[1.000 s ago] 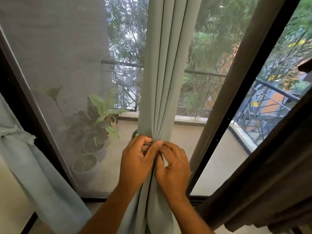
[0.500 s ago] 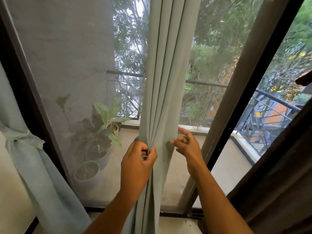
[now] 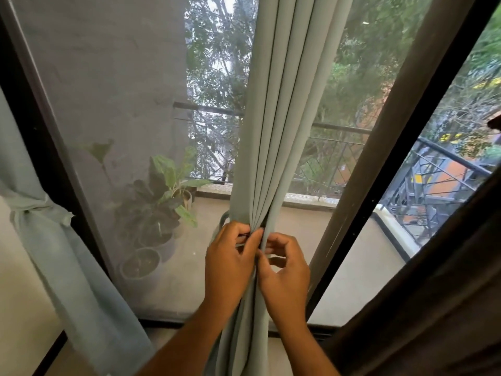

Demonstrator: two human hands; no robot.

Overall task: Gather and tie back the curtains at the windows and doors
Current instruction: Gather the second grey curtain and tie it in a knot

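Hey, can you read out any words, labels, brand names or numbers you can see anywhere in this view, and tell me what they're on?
None: no readable text appears anywhere.
Centre curtain: plain pale green fabric, no label showing.
Tied curtain at the left: no tag or print visible.
Plant pots on the balcony: no markings visible through the mesh screen.
Yellow patches beyond the railing: too blurred to tell whether they carry writing.

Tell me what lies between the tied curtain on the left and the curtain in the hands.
In the head view, the dark door frame and a mesh screen, with potted plants behind it, lie between the tied curtain and the gathered curtain.
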